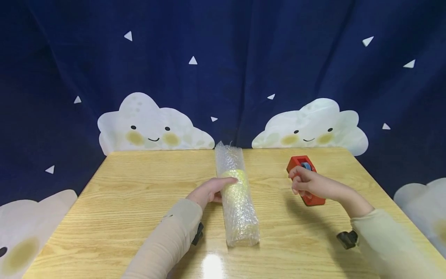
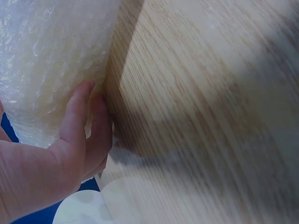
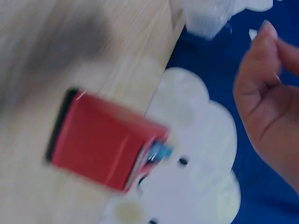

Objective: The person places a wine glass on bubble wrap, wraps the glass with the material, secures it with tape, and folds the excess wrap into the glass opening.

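Observation:
A long bundle of clear bubble wrap (image 1: 240, 217) lies lengthwise on the table, with something yellow showing through it. My left hand (image 1: 210, 190) holds its left side, thumb on top and fingers down along the edge; the left wrist view shows those fingers (image 2: 77, 114) against the bubble wrap (image 2: 51, 60). Over the red tape dispenser (image 1: 315, 199) hovers my right hand (image 1: 313, 184), fingers bent and thumb close to the index fingertip. In the right wrist view this hand (image 3: 266, 93) is apart from the dispenser (image 3: 105, 140); I cannot tell whether it pinches a bit of tape.
The wooden table (image 1: 139, 186) ends at the back against a dark blue curtain (image 1: 223, 69) with white triangles and smiling clouds. A blue tape roll (image 1: 306, 166) sits in the dispenser. Dark wrist devices (image 1: 347, 239) are worn at the sleeves.

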`<state>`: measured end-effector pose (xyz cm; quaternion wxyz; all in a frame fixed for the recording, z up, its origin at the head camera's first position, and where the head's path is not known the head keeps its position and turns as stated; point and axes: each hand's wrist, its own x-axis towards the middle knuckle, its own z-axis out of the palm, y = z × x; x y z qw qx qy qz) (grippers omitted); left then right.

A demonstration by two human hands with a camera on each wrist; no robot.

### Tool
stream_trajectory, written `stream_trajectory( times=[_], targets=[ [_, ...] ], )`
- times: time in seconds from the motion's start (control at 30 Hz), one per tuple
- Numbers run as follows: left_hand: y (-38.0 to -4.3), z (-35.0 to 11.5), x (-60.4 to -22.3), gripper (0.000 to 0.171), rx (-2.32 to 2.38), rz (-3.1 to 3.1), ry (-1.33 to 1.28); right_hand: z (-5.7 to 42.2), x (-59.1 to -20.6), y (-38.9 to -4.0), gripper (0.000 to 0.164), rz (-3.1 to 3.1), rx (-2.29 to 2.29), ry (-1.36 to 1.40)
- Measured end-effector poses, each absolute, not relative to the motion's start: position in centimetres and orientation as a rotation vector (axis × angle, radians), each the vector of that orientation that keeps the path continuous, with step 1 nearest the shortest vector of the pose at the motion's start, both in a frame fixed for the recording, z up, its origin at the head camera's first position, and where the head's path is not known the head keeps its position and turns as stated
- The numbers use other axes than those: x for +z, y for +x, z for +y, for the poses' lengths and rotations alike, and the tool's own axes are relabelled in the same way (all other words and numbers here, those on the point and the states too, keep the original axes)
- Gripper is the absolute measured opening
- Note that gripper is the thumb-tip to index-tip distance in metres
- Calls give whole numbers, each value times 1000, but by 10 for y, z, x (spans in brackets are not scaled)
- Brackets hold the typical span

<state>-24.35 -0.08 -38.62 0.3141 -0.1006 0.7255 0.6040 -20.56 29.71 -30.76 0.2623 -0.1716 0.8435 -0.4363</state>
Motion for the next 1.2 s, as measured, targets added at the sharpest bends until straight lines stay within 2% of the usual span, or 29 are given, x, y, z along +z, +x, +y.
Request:
stream_trajectory(
  times=[0.1, 0.17, 0.57, 1.03, 1.2],
  targets=[
    [-243, -1, -386, 61, 1599, 1916, -268, 270, -306, -217, 16, 2330, -1222, -489],
    [-243, 0, -387, 60, 1606, 1919, -277, 252, -307, -225, 12, 2358, -1239, -516],
    [-241, 4, -389, 55, 1630, 1921, -285, 178, -335, -261, 8, 2489, -1181, -766],
    [-244, 1, -390, 53, 1634, 1894, -288, 162, -354, -273, 7, 2464, -1144, -718],
    [-245, -1, -390, 52, 1637, 1896, -281, 160, -352, -274, 11, 2497, -1091, -712]
  ],
)
